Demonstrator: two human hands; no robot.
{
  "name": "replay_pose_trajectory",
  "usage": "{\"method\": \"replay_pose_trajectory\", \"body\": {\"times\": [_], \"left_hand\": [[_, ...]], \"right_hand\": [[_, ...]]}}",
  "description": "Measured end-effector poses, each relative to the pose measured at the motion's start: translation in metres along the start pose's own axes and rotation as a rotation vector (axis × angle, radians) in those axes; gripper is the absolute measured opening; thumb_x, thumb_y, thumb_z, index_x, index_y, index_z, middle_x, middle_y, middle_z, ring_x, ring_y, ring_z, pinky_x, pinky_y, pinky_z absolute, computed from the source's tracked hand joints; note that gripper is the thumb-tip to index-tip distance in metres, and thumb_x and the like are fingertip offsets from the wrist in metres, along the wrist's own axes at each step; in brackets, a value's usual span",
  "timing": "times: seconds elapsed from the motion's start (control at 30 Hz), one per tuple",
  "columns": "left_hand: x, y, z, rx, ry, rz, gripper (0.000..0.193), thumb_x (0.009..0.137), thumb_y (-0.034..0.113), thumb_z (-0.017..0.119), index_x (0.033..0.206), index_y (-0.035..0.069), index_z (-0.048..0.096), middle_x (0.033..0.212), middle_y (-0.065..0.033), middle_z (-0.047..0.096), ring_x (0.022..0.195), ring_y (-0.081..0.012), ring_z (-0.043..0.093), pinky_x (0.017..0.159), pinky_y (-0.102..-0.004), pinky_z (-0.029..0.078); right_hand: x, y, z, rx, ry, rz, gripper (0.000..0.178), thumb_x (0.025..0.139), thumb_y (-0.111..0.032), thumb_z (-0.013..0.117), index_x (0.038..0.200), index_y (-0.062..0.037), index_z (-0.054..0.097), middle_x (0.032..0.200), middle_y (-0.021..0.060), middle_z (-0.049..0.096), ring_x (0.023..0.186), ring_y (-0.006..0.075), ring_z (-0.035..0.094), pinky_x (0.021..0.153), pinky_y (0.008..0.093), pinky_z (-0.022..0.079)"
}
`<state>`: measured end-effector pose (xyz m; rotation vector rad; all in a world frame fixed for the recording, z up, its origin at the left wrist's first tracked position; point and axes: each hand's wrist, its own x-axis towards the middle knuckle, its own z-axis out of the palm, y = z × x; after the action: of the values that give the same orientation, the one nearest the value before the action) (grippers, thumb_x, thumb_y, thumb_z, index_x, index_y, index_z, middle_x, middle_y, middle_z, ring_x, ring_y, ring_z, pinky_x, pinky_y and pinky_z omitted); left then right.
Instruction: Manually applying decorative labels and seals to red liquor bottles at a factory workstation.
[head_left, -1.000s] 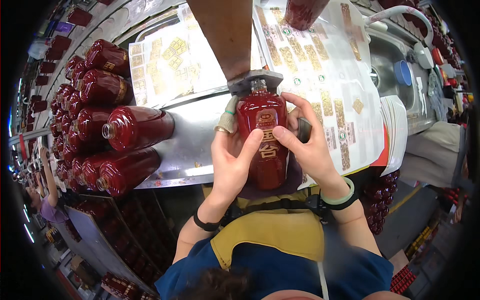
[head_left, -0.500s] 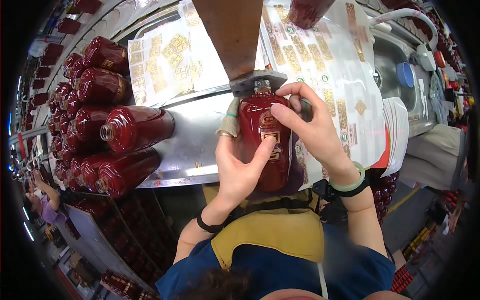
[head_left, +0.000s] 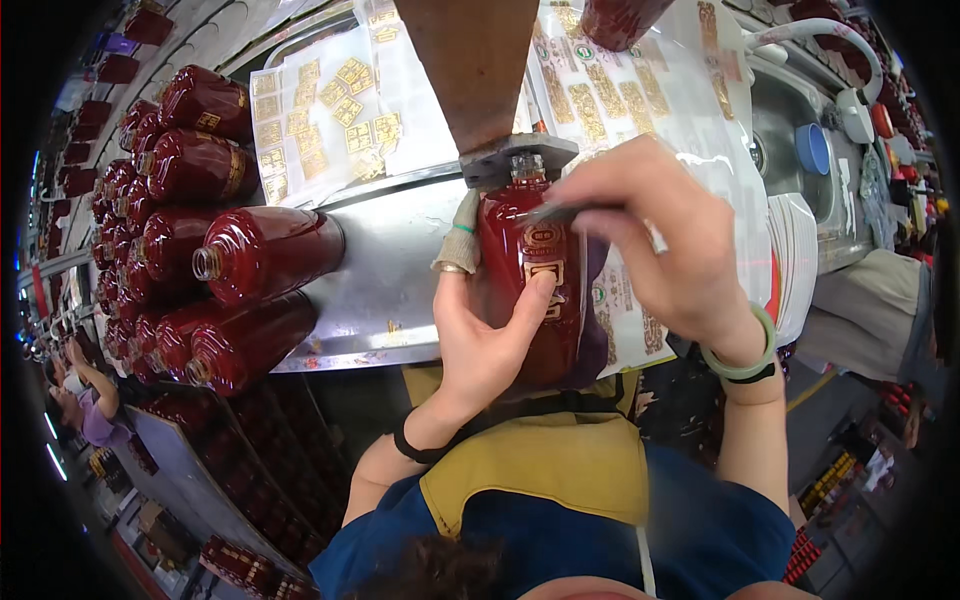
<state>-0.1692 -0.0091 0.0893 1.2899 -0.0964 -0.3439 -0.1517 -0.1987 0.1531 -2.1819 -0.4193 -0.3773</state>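
Gripping a dark red bottle (head_left: 508, 245) by its flank, the left hand (head_left: 478, 345) lays its thumb over the gold lettering (head_left: 544, 270); one finger wears a knitted cover (head_left: 458, 248). The bottle is on the wearer's side of the brown post (head_left: 470, 70), its clear neck right beside the grey plate (head_left: 488, 166) at the post's foot. The right hand (head_left: 672, 238), on the wearer's side of the post and to its right, pinches a thin dark tool (head_left: 565, 212) over the bottle's shoulder; blur hides whether it meets the glass. Other red bottles (head_left: 270, 255) lie left of the post, and a sheet of gold prints (head_left: 690, 110) spreads to its right. For good work here, I judge, the left grip should stop the bottle rolling, the thumb should press straight down without sliding, and the tool is best held nearly flat, with light, even pressure, so that no edge of the gold catches.
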Motion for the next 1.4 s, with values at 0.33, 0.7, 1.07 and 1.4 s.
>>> {"method": "replay_pose_trajectory", "body": {"times": [0.33, 0.7, 1.07, 1.4], "left_hand": [[0.001, 0.003, 0.004, -0.036, 0.01, -0.018, 0.076, 0.093, -0.004, 0.068, 0.156, -0.005, 0.026, 0.142, -0.0159, 0.052, 0.128, -0.0209, 0.055, 0.109, -0.0366, 0.046], [-0.009, 0.009, -0.006, -0.019, -0.068, -0.155, 0.088, 0.091, 0.004, 0.077, 0.158, -0.003, 0.021, 0.146, -0.0168, 0.049, 0.13, -0.0226, 0.056, 0.11, -0.0383, 0.047], [-0.016, 0.01, -0.016, -0.24, -0.098, -0.175, 0.067, 0.112, 0.038, 0.038, 0.161, -0.003, 0.016, 0.158, -0.0204, 0.039, 0.144, -0.0274, 0.043, 0.12, -0.0421, 0.036], [-0.013, 0.0, -0.025, -0.139, 0.024, -0.13, 0.084, 0.108, 0.063, 0.021, 0.159, -0.004, 0.023, 0.161, -0.0277, 0.033, 0.15, -0.0358, 0.035, 0.124, -0.0454, 0.026]], "right_hand": [[0.016, -0.007, 0.008, -0.228, -0.072, -0.137, 0.031, 0.076, 0.01, 0.068, 0.103, -0.0044, 0.075, 0.091, 0.0093, 0.072, 0.083, 0.0285, 0.064, 0.073, 0.0374, 0.053], [-0.029, -0.003, -0.007, -0.007, 0.176, 0.223, 0.026, 0.088, 0.005, 0.067, 0.111, -0.0048, 0.075, 0.096, 0.0108, 0.072, 0.088, 0.0258, 0.065, 0.078, 0.0347, 0.052], [-0.029, 0.002, 0.007, -0.306, 0.093, -0.375, 0.025, 0.077, -0.008, 0.073, 0.101, -0.0102, 0.077, 0.101, 0.0023, 0.076, 0.089, 0.022, 0.067, 0.08, 0.0342, 0.053], [0.008, 0.019, 0.017, -0.258, 0.134, -0.415, 0.014, 0.081, -0.012, 0.075, 0.093, -0.0112, 0.07, 0.092, 0.0027, 0.07, 0.08, 0.0243, 0.061, 0.074, 0.0355, 0.05]]}}
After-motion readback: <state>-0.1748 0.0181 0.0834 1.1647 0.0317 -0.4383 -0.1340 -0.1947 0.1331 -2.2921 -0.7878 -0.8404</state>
